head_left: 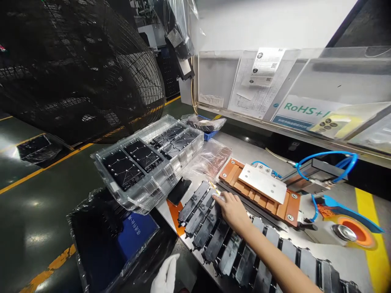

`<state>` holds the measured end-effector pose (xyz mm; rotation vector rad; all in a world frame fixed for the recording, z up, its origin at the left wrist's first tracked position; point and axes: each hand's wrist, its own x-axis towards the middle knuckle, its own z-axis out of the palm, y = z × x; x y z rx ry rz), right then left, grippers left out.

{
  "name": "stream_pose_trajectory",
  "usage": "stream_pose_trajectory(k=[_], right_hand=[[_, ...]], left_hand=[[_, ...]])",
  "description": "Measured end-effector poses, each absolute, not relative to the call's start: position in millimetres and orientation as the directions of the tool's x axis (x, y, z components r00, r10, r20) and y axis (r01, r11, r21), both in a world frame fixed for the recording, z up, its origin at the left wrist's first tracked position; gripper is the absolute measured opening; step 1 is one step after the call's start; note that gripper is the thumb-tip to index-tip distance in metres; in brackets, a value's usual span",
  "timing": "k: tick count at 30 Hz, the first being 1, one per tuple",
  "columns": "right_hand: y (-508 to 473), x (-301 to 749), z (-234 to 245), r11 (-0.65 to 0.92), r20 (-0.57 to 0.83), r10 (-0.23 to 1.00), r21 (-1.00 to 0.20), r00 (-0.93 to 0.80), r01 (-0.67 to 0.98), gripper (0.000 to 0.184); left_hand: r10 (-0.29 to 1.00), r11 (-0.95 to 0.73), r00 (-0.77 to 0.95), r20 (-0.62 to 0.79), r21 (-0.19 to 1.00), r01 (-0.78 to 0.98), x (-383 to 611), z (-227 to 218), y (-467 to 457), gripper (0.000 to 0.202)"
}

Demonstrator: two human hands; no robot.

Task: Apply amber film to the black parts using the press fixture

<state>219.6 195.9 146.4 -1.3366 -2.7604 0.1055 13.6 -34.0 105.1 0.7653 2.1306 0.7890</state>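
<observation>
Your right hand [232,211] reaches over a row of black oblong parts [201,219], its fingertips [216,197] at the end of one part, beside a thin gold-coloured rod [214,187]; you cannot tell from this view whether they pinch it. Your left hand [165,274], in a white glove, is well apart at the bottom edge, cut off by the frame, with nothing visibly held. The parts lie side by side, probably to keep them in order, with the nearest on an orange mat [174,215] on the steel surface [232,148], and the row runs out of view at lower right. Just past them sits a copper-coloured fixture [232,173] with a bolted aluminium plate [262,183], near blue air hoses [326,160]. To your left, a clear plastic tray [143,162] holds black plates, its lower layers hard to make out
</observation>
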Motion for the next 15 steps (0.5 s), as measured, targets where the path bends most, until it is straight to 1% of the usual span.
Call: stream_pose_trajectory(k=[3, 8, 12, 15], right_hand=[[216.8, 229.8, 146.2, 0.574, 0.047, 0.819, -0.077, -0.572, 0.815, 0.045], [220.3, 256.3, 140.9, 0.472, 0.112, 0.879, -0.08, -0.463, 0.878, 0.047], [190.8, 271.0, 140.0, 0.516, 0.129, 0.855, -0.122, -0.502, 0.848, 0.048], [163.8, 267.6, 144.1, 0.584, 0.122, 0.812, -0.15, -0.571, 0.798, 0.053]], left_hand=[[0.699, 0.656, -0.546, -0.462, 0.718, 0.232, 15.0, 109.6, -25.6, 0.042], [0.738, 0.636, -0.484, -0.471, 0.725, 0.265, 9.6, 104.3, -21.8, 0.043], [0.765, 0.63, -0.406, -0.5, 0.713, 0.309, 1.7, 97.0, -22.6, 0.042], [0.796, 0.591, -0.389, -0.464, 0.734, 0.334, 1.7, 94.4, -21.1, 0.042]])
